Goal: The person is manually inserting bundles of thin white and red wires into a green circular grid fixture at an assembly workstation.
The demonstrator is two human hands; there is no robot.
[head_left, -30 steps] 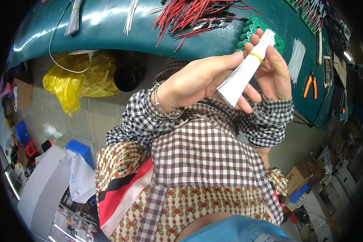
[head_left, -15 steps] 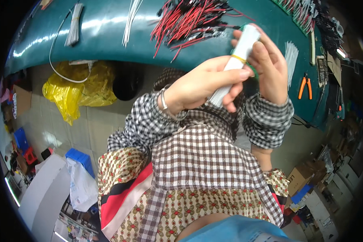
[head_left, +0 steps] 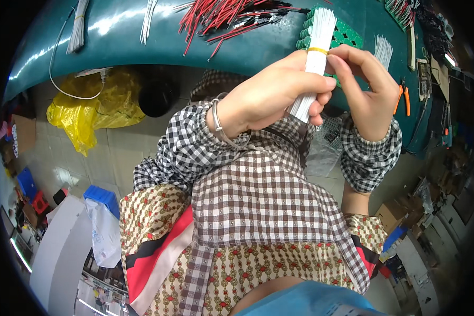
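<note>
Since the earlier frame, the white bundle (head_left: 322, 30) has swung nearer upright, and the right hand (head_left: 371, 87) has withdrawn from its upper end to the yellow band (head_left: 318, 50). Toward the left end of the smooth teal worktop (head_left: 116, 52) lies a banded pale sheaf (head_left: 78, 26); next, a thinner sheaf (head_left: 148, 21), no band visible, then tangled red-and-black leads (head_left: 216, 21). Above the worktop's near edge, the left hand (head_left: 279, 89) keeps its grip clamped around the bundle's lower half; fine, straight strands flare at the top. The narrow band already encircles them; handling appears unfinished. The right grip's fingertips sit close together at the band; whether they clamp it cannot be told. Behind lie scallop-edged green boards (head_left: 347, 36); farther right, a loose-looking white sheaf (head_left: 383, 50); near the right corner, orange-handled pliers (head_left: 407, 100).
</note>
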